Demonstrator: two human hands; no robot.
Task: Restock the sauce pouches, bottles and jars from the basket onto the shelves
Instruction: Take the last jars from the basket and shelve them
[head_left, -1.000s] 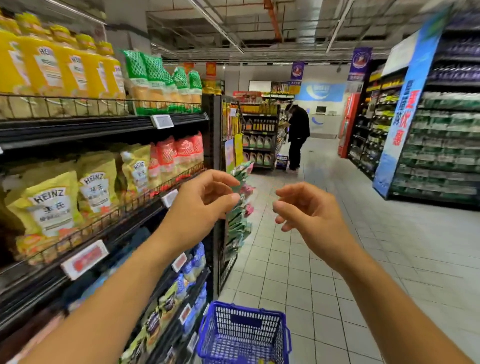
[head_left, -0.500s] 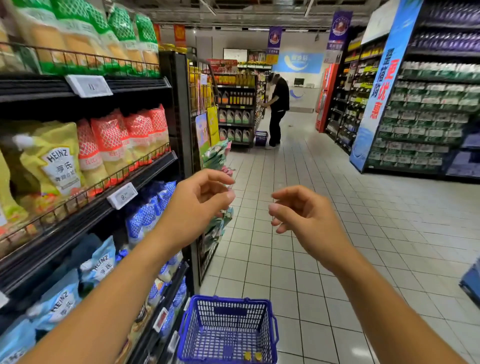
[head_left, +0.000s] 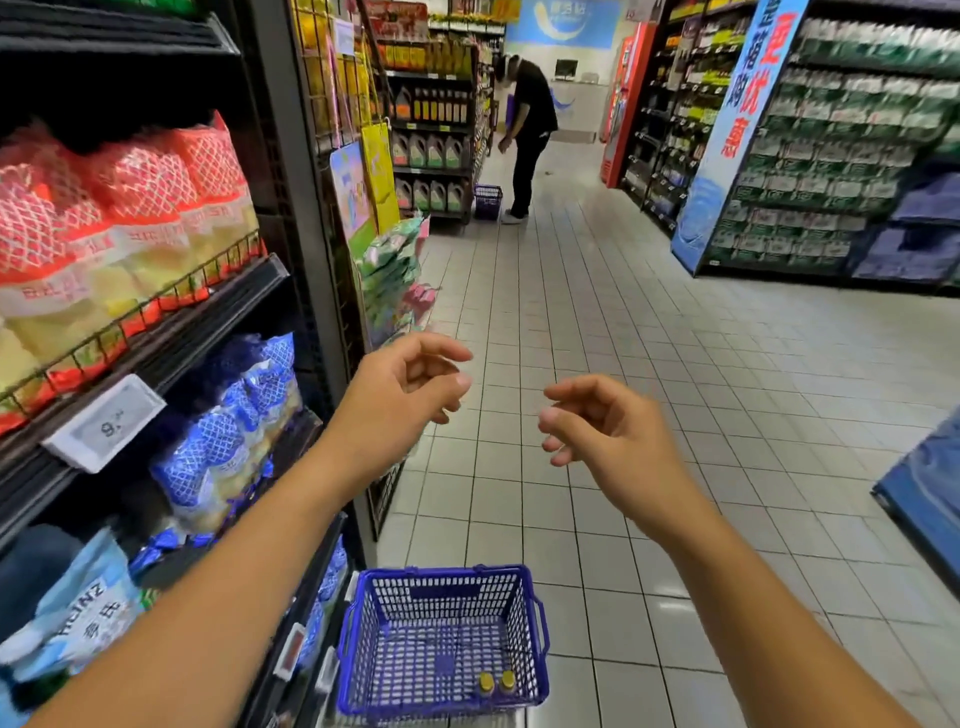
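A blue plastic basket (head_left: 535, 613) stands on the tiled floor below my arms, against the foot of the shelves. Two small jars with yellow lids (head_left: 496, 682) sit in its near right corner; the remainder of its floor shows bare mesh. My left hand (head_left: 400, 400) and my right hand (head_left: 602, 436) hover side by side above the basket, fingers loosely curled, holding nothing. The shelves on the left carry red sauce pouches (head_left: 135, 218) on one level and blue pouches (head_left: 228, 441) beneath.
A white price tag (head_left: 106, 423) sticks out from the shelf edge. Hanging packets (head_left: 392, 265) cover the shelf end. A person in black (head_left: 527, 135) bends over another basket down the aisle. A blue object (head_left: 930, 499) juts in at the right; drinks shelving (head_left: 831, 156) lines the far right.
The view has tilted downward: upper shelves have slid out of sight and the basket with its two jars shows fully. Both hands stay empty in the same loose pose.
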